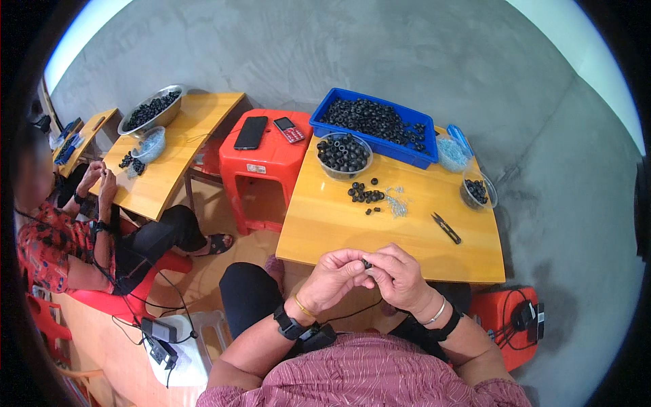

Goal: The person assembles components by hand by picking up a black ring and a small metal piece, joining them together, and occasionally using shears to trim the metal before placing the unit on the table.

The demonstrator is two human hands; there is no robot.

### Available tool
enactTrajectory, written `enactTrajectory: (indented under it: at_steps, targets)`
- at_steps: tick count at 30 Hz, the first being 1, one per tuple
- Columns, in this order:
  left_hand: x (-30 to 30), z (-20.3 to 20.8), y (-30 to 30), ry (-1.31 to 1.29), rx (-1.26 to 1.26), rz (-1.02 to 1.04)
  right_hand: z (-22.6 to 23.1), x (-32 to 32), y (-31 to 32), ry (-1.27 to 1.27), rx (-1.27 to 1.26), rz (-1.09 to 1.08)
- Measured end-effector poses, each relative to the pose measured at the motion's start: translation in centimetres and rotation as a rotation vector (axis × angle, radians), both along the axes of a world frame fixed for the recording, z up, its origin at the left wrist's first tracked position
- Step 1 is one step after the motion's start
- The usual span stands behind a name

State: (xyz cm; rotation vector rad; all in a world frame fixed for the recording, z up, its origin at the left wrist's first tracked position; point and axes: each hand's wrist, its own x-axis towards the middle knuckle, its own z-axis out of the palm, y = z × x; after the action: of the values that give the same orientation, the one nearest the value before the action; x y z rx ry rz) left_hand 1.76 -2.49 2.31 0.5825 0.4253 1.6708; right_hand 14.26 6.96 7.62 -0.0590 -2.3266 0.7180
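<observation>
Above the near edge of the yellow table (325, 230), my left hand (332, 277) and my right hand (401, 278) meet with fingertips pinched together. Between them is a small black round part (367, 264), mostly covered by the fingers. On the tabletop beyond lies a loose pile of black round parts (366, 195), beside a small heap of clear bits (397, 206). A pair of thread snips (446, 228) rests to the right. Farther back stands a clear bowl (369, 163) filled with similar black parts.
At the back sits a blue tray (424, 161) of black parts. Two clear tubs, one with pale bits (453, 150) and one with black parts (477, 191), stand right. A red stool (261, 163) holds two phones. Another person (64, 244) works at the left table.
</observation>
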Motion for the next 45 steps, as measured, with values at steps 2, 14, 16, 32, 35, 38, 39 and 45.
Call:
enactTrajectory:
  at_steps: [2,14,16,32,35,38,39,45]
  targets:
    - [-0.5,-0.4,0.2,-0.054,-0.002,-0.002,-0.7,-0.7,1.2,-0.033,-0.020,0.012]
    - [-2.8,-1.7,0.8,-0.023,-0.133,0.135,-4.6,-5.2,12.5,-0.461,0.166,-0.303]
    - [-3.0,-1.9,0.7,-0.012,-0.159,0.143,-4.9,-5.6,12.9,-0.491,0.217,-0.284]
    - [-1.3,0.6,-0.5,0.008,0.003,0.093,2.8,-0.2,1.6,-0.259,-0.461,0.034]
    - [-0.9,1.2,-0.6,0.033,0.004,0.058,2.3,0.6,1.1,-0.164,-0.615,0.083]
    - [-0.3,1.5,0.3,0.065,-0.011,0.043,1.4,0.5,1.7,-0.139,-0.637,0.040]
    - [0.0,0.6,1.6,0.066,-0.064,0.083,0.7,0.3,1.9,-0.154,-0.581,-0.024]
    - [-1.0,-1.2,3.4,0.014,-0.095,0.219,-5.8,2.3,7.6,0.046,-0.504,-0.352]
